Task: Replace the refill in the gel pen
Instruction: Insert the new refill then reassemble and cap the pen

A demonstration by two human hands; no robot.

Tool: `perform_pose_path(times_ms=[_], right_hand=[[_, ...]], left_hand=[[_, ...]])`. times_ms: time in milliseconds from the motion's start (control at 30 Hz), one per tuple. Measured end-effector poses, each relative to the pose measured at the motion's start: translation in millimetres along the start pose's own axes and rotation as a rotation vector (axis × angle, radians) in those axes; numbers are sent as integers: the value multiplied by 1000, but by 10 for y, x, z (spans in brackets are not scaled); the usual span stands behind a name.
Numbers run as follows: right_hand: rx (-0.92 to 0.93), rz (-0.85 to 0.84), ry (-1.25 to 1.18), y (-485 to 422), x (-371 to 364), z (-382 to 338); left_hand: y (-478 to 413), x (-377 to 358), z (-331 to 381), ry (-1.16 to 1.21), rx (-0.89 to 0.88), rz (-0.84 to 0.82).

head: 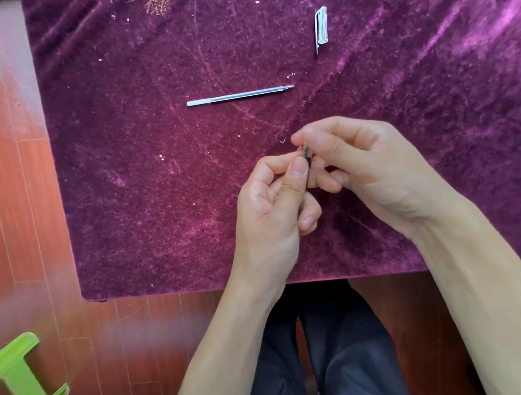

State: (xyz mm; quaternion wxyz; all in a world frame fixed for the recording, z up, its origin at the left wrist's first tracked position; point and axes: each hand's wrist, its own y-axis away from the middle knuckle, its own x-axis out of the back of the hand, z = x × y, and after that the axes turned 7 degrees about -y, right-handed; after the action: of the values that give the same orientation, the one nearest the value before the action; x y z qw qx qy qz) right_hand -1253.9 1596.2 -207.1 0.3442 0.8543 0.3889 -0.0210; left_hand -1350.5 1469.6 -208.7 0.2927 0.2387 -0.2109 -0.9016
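A thin gel pen refill lies flat on the purple velvet cloth, its tip pointing right. The clear pen cap with its clip lies farther back on the right. Over the near middle of the cloth, my left hand grips the gel pen body, of which only a short dark stretch shows between the fingers. My right hand pinches the upper end of that pen with thumb and forefinger. Most of the pen is hidden by both hands.
The cloth covers a small table whose front edge lies near my knees. A green plastic stool lies tipped over on the reddish wooden floor at the lower left. Small white crumbs dot the cloth.
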Motion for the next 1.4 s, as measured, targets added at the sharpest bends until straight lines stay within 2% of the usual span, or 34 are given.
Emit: perform_pose_path(times_ms=[367,567,767,933,1067,1267,1400], right_hand=[[33,-5,73,-46,43,-51],[-16,-55,62,-39,80,-46],[-19,-4,19,-68,59,-15],[-53,-44,-7,-55,71,-22],[3,9,6,-54,45,-17],[109,157,102,-96,-49,8],[129,240,203,-185,7,-108]], left_hand=[[-36,-45,-9,-26,31,29],[-53,-57,-6,26,53,10],[-53,-69,-7,26,56,-2],[-61,-76,19,89,65,-11],[-54,-68,29,69,57,2],[-51,-65,7,-72,-25,156],[-46,-91,11,-60,-16,225]])
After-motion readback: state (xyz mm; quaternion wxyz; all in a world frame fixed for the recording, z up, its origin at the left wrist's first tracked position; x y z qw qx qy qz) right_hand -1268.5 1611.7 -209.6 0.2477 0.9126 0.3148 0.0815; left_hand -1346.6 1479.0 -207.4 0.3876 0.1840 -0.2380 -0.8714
